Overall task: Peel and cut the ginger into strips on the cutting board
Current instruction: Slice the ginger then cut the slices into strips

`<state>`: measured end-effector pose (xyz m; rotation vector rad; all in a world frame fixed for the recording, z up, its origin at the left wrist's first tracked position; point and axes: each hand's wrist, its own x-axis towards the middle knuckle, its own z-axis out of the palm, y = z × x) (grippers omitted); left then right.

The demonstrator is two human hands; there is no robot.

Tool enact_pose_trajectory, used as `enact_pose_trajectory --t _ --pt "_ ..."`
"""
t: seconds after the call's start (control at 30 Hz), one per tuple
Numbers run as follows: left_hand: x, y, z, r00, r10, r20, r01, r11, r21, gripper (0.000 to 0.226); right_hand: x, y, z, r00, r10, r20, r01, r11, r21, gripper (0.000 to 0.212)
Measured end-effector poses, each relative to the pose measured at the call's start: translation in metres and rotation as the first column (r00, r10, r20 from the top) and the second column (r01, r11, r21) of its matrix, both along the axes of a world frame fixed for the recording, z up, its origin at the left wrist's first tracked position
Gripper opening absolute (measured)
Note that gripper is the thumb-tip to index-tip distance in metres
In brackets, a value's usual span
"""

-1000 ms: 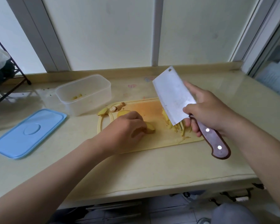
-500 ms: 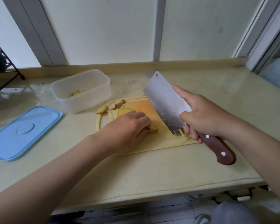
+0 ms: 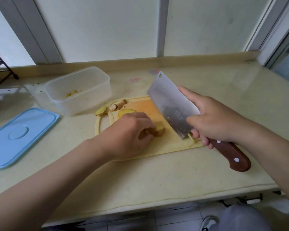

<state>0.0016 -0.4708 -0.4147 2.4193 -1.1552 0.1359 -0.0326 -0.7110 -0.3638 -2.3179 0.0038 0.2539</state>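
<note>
Ginger (image 3: 159, 130) lies mid-board (image 3: 157, 149), held under the left hand's (image 3: 128, 134) curled fingers. At 3 o'clock the right hand (image 3: 215, 120) grips a broad steel cleaver (image 3: 170, 104) by its riveted wooden handle. Knobbly scraps (image 3: 113, 106) and a clear plastic tub (image 3: 78, 90) sit at 11, a flat blue lid (image 3: 20, 135) at 9 on the glossy bench (image 3: 157, 180).

**Fig.** No legible text, brand or no. in view.
(a) Broad steel cleaver w/ brown wooden handle (image 3: 172, 104): faint stamped mark (image 3: 178, 114) approx. mid-blade, nr the handle end, too blurred to read.
(b) Pale yellow stone countertop (image 3: 157, 177): small pink smudge (image 3: 134, 79) and small blue-pink smudge (image 3: 154, 71), both at approx. 12 o'clock from the yellow plastic cutting board (image 3: 170, 145). Poss. writing or stains, cannot tell which; neither decipherable.
</note>
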Motion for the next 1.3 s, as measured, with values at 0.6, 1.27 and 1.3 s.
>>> enact_pose_trajectory --t 0.6,1.27,1.3 --pt "0.002 -0.006 -0.005 0.995 0.062 0.076 -0.058 0.997 -0.049 0.019 -0.004 0.002 0.001 1.0 -0.007 0.002 0.007 1.0 0.008 0.094" --pt "0.007 0.0 -0.022 0.982 0.02 0.188 0.009 0.989 -0.15 0.016 -0.007 0.023 0.007 1.0 0.018 -0.016 -0.019 0.992 -0.127 0.091" --pt "0.007 -0.001 -0.023 0.98 0.021 0.196 0.01 0.988 -0.155 0.016 -0.007 0.024 0.009 0.999 0.027 -0.032 -0.031 0.987 -0.155 0.091"
